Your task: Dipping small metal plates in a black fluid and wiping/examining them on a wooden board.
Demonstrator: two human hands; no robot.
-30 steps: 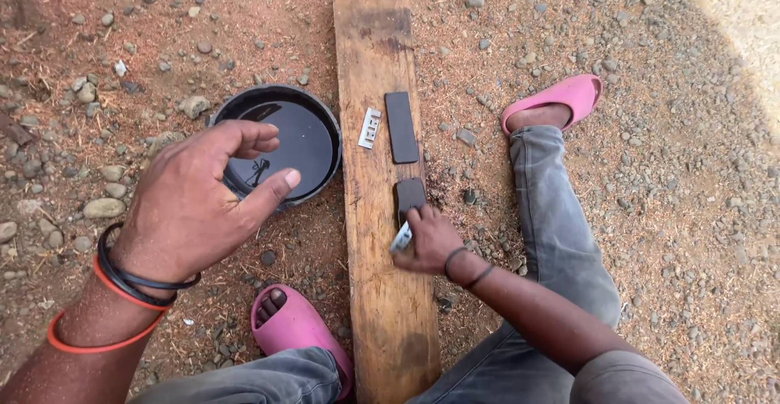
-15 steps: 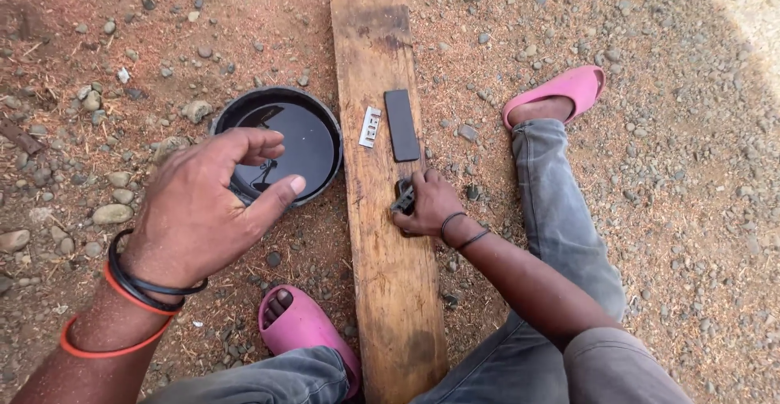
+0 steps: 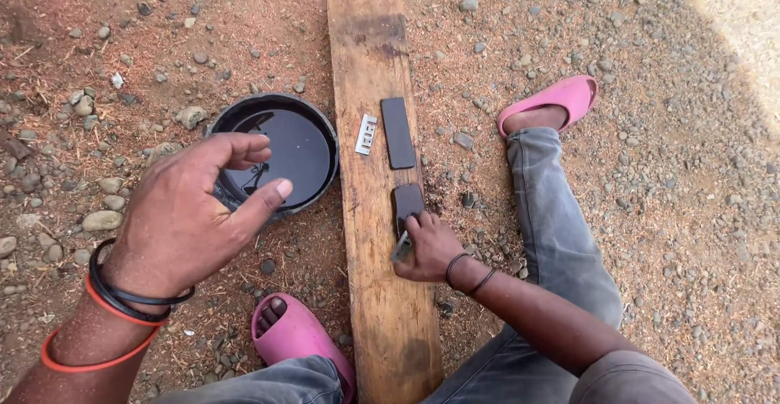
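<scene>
My left hand (image 3: 191, 221) hovers with spread, empty fingers over the near rim of a black bowl of dark water (image 3: 305, 156) on the ground. My right hand (image 3: 431, 250) rests on a long wooden plank (image 3: 370, 47) and pinches a small metal blade (image 3: 402, 250), pressing it against the near end of a dark sharpening stone (image 3: 407, 201). Farther up the plank lie a second, longer dark stone (image 3: 398, 132) and a small silver blade piece (image 3: 366, 134) beside it.
The plank lies lengthwise between my legs in grey jeans. My feet wear pink sandals, one (image 3: 296, 339) left of the plank, the other (image 3: 561, 95) to its right. Red dirt with pebbles (image 3: 101, 220) and gravel surrounds everything.
My right hand pushed the blade forward over the stone, then drew it back to the near end. My left hand opened its pinched fingers and shifted slightly above the bowl.
</scene>
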